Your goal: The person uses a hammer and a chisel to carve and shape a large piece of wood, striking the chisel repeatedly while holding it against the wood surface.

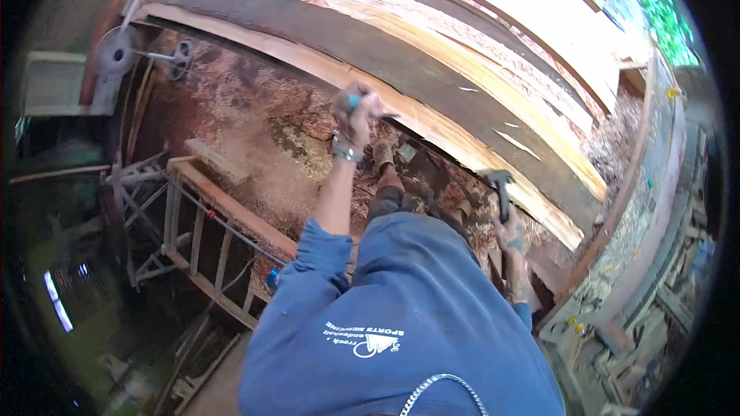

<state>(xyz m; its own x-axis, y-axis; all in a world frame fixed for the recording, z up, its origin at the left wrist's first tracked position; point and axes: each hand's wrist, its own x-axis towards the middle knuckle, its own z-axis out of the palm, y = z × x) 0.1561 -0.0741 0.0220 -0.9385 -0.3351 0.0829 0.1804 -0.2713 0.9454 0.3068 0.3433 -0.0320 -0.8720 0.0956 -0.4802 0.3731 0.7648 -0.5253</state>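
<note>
My left hand (353, 117), slightly blurred, is closed around a teal-handled tool (355, 100) with a short dark blade, possibly a chisel. The blade points right, at the near edge of a long pale plank (439, 125); whether it touches the wood I cannot tell. Lower right, my right hand (510, 236) grips the black handle of a hammer (499, 180). Its dark head is up by the same plank, and contact is unclear. Rough brown and pale split surfaces mark the wood beyond.
Wood shavings (231, 100) cover the ground around my feet. A wooden frame (231, 212) stands at left, below a round metal part with a handwheel (181, 60). A thick beam (640, 208) runs along the right, with scrap wood (655, 339) beyond it.
</note>
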